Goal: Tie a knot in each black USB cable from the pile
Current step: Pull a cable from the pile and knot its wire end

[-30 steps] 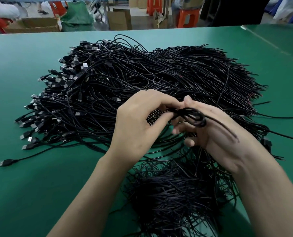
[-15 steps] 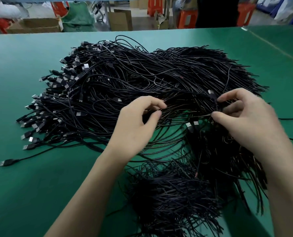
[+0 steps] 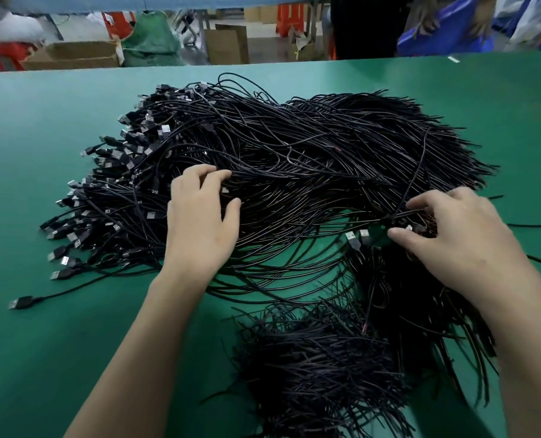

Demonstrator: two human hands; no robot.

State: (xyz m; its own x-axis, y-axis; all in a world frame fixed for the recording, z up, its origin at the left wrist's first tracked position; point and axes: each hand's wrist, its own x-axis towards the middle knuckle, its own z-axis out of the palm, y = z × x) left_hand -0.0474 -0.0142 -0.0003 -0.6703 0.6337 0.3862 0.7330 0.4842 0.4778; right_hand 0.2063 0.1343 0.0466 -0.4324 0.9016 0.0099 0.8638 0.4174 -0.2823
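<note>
- Head view: the pile [image 3: 294,159] of black USB cables covers the middle of the green table [image 3: 57,343].
- My left hand [image 3: 199,222] curls into the pile. I cannot tell if it pinches a strand.
- My right hand [image 3: 462,235] sits at the pile's right edge, thumb and forefinger apart and the other fingertips buried, so I cannot tell its grip.
- The near heap [image 3: 319,368] runs off the bottom edge.

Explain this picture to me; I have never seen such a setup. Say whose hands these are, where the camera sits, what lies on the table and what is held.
No machine: a person works bare-handed, filmed by a camera on their head looking forward and down. On the green table lies a big pile of black USB cables, most plugs at its left. The left hand curls its fingers into the pile; the right hand has thumb and forefinger beside a knot in one cable. Whether either hand truly grips is unclear.
</note>
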